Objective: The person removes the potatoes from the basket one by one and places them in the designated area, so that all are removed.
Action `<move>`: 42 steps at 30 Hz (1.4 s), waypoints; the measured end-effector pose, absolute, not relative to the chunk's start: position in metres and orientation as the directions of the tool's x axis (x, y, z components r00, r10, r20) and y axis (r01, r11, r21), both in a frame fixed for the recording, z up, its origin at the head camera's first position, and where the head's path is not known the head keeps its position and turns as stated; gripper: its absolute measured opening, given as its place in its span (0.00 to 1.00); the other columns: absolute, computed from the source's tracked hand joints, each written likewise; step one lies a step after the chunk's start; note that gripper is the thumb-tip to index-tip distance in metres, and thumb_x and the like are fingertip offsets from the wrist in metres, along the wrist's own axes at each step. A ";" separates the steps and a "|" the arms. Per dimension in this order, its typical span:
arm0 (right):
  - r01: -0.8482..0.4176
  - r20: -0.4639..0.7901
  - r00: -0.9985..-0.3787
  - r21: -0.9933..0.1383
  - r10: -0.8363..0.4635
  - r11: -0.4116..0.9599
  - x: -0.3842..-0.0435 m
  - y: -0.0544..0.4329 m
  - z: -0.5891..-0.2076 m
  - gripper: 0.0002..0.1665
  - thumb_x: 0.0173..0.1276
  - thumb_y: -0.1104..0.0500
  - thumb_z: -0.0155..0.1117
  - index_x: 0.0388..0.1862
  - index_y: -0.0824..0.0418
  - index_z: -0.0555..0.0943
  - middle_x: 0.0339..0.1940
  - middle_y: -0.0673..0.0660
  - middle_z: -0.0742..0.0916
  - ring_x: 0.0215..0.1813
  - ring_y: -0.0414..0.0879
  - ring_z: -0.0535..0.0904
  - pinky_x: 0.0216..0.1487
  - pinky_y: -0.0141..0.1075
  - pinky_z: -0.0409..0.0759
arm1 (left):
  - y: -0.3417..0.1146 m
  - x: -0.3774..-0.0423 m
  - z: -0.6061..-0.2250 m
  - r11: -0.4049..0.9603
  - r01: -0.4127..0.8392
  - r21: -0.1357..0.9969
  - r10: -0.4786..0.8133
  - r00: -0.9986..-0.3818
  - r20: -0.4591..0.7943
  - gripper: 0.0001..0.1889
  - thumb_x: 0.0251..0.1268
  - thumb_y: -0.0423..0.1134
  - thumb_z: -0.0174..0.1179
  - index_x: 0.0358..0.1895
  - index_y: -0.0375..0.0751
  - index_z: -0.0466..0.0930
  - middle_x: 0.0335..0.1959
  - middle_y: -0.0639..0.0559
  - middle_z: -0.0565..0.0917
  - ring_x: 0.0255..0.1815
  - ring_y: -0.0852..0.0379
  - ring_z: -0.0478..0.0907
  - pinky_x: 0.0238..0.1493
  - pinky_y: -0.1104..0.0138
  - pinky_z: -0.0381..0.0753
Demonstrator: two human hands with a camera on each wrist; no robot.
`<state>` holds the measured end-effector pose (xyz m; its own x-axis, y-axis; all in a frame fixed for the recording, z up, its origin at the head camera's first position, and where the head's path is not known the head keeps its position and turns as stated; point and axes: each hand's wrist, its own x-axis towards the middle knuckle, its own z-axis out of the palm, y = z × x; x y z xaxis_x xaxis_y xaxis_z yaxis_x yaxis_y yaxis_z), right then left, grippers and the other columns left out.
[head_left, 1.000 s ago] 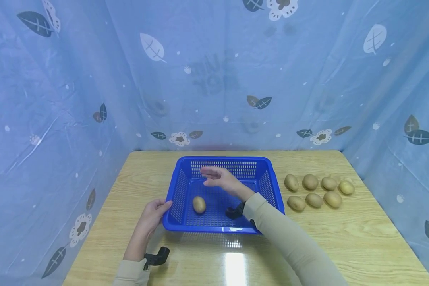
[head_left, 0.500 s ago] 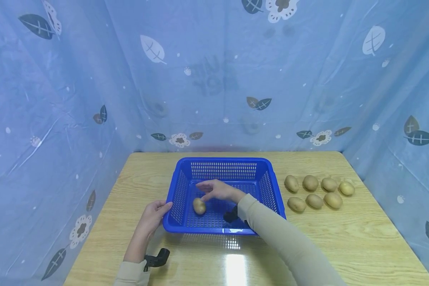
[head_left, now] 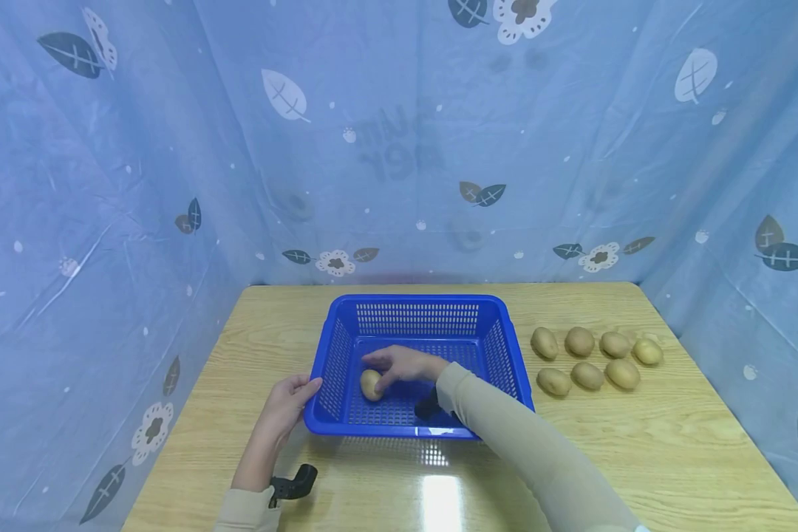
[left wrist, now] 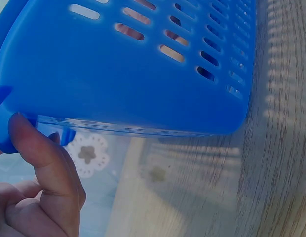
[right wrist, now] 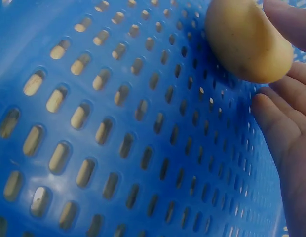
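Note:
A blue plastic basket (head_left: 432, 428) with slotted walls stands mid-table. My left hand (head_left: 286, 403) grips its left rim near the front corner, thumb on top; in the left wrist view a finger (left wrist: 49, 163) curls up under the rim. A yellow-brown potato (head_left: 370, 383) lies on the basket floor toward the left. My right hand (head_left: 402, 364) reaches down into the basket around it, thumb on the near side and fingers beyond. In the right wrist view the thumb (right wrist: 288, 22) overlaps the potato (right wrist: 247, 42), and the other fingers extend close beneath it, partly hidden.
To the basket's right, several potatoes (head_left: 588, 375) lie on the wooden table (head_left: 645, 451) in two rows. A blue patterned curtain (head_left: 399, 148) hangs behind and along both sides. Black wrist mounts (head_left: 295, 484) sit on both forearms.
My right hand has come down from above the basket floor onto the potato, its thumb and fingers now either side of it. The left hand stays on the rim.

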<state>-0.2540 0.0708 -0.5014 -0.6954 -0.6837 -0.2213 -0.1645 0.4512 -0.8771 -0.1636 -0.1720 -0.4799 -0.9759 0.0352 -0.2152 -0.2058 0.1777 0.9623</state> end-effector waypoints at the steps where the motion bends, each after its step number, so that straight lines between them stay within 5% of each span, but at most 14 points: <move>1: -0.169 -0.222 -0.694 -0.874 -0.685 0.455 -0.254 0.070 -0.502 0.42 0.54 0.66 0.70 0.68 0.68 0.65 0.70 0.62 0.71 0.71 0.53 0.65 0.73 0.42 0.61 | -0.172 -0.164 -0.480 0.177 -0.205 0.963 0.036 -0.976 -0.214 0.20 0.73 0.43 0.50 0.54 0.27 0.70 0.44 0.36 0.83 0.41 0.48 0.84 0.41 0.61 0.85; 8: -0.259 -0.243 -0.681 -0.803 -0.690 0.537 -0.252 0.067 -0.501 0.45 0.53 0.60 0.72 0.70 0.61 0.65 0.69 0.57 0.72 0.69 0.49 0.68 0.72 0.40 0.62 | -0.172 -0.164 -0.480 0.168 -0.208 0.963 0.036 -0.976 -0.217 0.18 0.73 0.41 0.50 0.53 0.26 0.71 0.42 0.37 0.84 0.40 0.49 0.85 0.39 0.63 0.86; 16: -0.335 -0.285 -0.672 -0.706 -0.684 0.624 -0.249 0.064 -0.497 0.45 0.52 0.57 0.73 0.70 0.53 0.67 0.64 0.54 0.77 0.55 0.44 0.74 0.57 0.35 0.72 | -0.171 -0.165 -0.479 0.161 -0.214 0.964 0.033 -0.975 -0.222 0.18 0.73 0.41 0.50 0.52 0.26 0.71 0.43 0.36 0.84 0.40 0.49 0.85 0.39 0.63 0.86; 27: -0.396 -0.271 -0.693 -0.632 -0.669 0.666 -0.246 0.061 -0.496 0.43 0.50 0.58 0.74 0.67 0.50 0.70 0.56 0.53 0.81 0.49 0.42 0.74 0.49 0.33 0.73 | -0.171 -0.165 -0.478 0.162 -0.226 0.960 0.025 -0.972 -0.233 0.17 0.73 0.40 0.49 0.52 0.26 0.71 0.42 0.37 0.84 0.39 0.49 0.84 0.38 0.63 0.86; 42: -0.425 -0.106 -0.750 -0.680 -0.653 0.598 -0.261 0.074 -0.495 0.41 0.47 0.61 0.75 0.63 0.57 0.74 0.54 0.56 0.82 0.45 0.45 0.77 0.46 0.36 0.77 | -0.170 -0.163 -0.478 0.168 -0.216 0.962 0.023 -0.974 -0.223 0.17 0.73 0.39 0.49 0.52 0.25 0.71 0.42 0.35 0.84 0.39 0.48 0.85 0.38 0.64 0.86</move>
<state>-0.2612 0.0745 -0.4952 -0.7496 -0.6534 -0.1060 -0.4250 0.5979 -0.6796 -0.1633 -0.1696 -0.4782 -0.9745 0.0234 -0.2233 -0.2164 0.1676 0.9618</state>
